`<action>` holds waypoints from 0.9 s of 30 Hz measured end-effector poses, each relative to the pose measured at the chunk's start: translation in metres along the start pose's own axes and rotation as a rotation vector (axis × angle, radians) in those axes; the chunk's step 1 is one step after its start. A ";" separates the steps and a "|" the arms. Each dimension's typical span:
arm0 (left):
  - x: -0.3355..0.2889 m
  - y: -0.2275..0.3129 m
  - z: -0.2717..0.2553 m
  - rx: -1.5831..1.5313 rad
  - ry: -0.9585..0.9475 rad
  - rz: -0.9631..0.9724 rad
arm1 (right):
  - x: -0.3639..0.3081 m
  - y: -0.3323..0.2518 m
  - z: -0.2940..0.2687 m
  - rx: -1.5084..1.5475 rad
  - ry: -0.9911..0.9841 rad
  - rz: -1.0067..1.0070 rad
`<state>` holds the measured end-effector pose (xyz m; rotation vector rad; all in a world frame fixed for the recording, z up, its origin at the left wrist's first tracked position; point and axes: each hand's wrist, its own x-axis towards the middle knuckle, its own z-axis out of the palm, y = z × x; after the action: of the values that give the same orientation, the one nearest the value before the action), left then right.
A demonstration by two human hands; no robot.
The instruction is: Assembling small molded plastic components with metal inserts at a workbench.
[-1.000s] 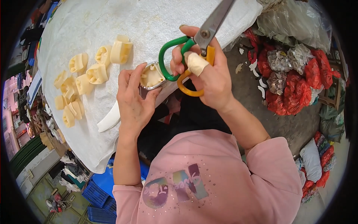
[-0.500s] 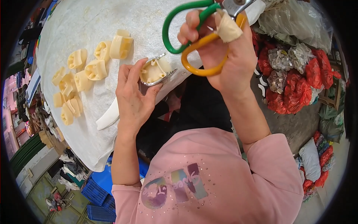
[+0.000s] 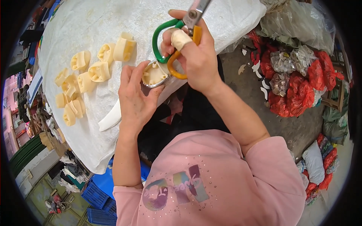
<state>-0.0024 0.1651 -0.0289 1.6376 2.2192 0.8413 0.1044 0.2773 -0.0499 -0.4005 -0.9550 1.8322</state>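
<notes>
My left hand (image 3: pixel 135 98) grips a cream plastic housing (image 3: pixel 152 74) between thumb and fingers, at the edge of the white-covered table. A shiny silver rim runs around the housing, and small posts stand inside its hollow. In my right hand (image 3: pixel 201 62) is a pair of scissors (image 3: pixel 157 35) with one green and one orange handle, held with the blades pointing up and away. The handle loops are at the housing's right edge; whether they press on it I cannot tell. A tan wrap (image 3: pixel 180 39) covers my right thumb.
Several similar cream pieces (image 3: pixel 99 71) lie on the white sheet (image 3: pixel 102 19) to the left. A white curved strip (image 3: pixel 110 117) rests by my left wrist. Red plastic bags (image 3: pixel 298 92) with clear parts sit on the floor at right. Blue crates (image 3: pixel 96 194) stand lower left.
My right hand has come down and left with the scissors, bringing their handles to the housing. The silver strip ends that stuck out from the housing now lie closer around it.
</notes>
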 end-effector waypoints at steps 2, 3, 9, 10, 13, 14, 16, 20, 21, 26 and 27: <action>-0.001 -0.002 0.001 -0.021 -0.003 -0.009 | 0.006 -0.009 -0.005 -0.104 -0.032 0.018; -0.001 -0.003 0.001 -0.013 -0.002 -0.002 | 0.010 -0.014 -0.005 -0.210 -0.061 0.037; -0.002 0.002 -0.003 0.005 0.007 -0.018 | 0.006 -0.008 -0.006 -0.196 -0.026 -0.028; -0.003 0.000 -0.003 0.000 0.012 -0.013 | 0.007 -0.009 -0.006 -0.087 0.007 0.063; -0.001 0.000 -0.003 0.004 0.001 -0.014 | 0.007 -0.037 -0.005 -0.198 -0.025 0.157; 0.000 -0.001 -0.004 0.005 0.013 -0.013 | 0.010 -0.043 -0.003 -0.330 0.039 0.232; -0.001 -0.002 -0.006 -0.115 -0.021 -0.042 | 0.011 -0.053 -0.004 -0.404 -0.026 0.072; -0.022 -0.013 -0.016 -0.296 0.008 -0.070 | 0.025 -0.066 -0.003 -0.840 -0.072 -0.008; -0.033 -0.021 -0.019 -0.556 0.029 -0.129 | 0.027 -0.071 0.001 -1.062 -0.092 0.039; -0.075 -0.026 -0.045 -1.054 0.156 -0.235 | 0.053 -0.032 -0.045 -1.323 -0.145 -0.304; -0.086 -0.031 -0.047 -1.151 0.189 -0.241 | 0.059 -0.026 -0.054 -1.281 -0.165 -0.327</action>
<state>-0.0227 0.0644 -0.0205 0.7268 1.4079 1.7618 0.1285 0.3576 -0.0565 -0.7854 -2.1029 0.7624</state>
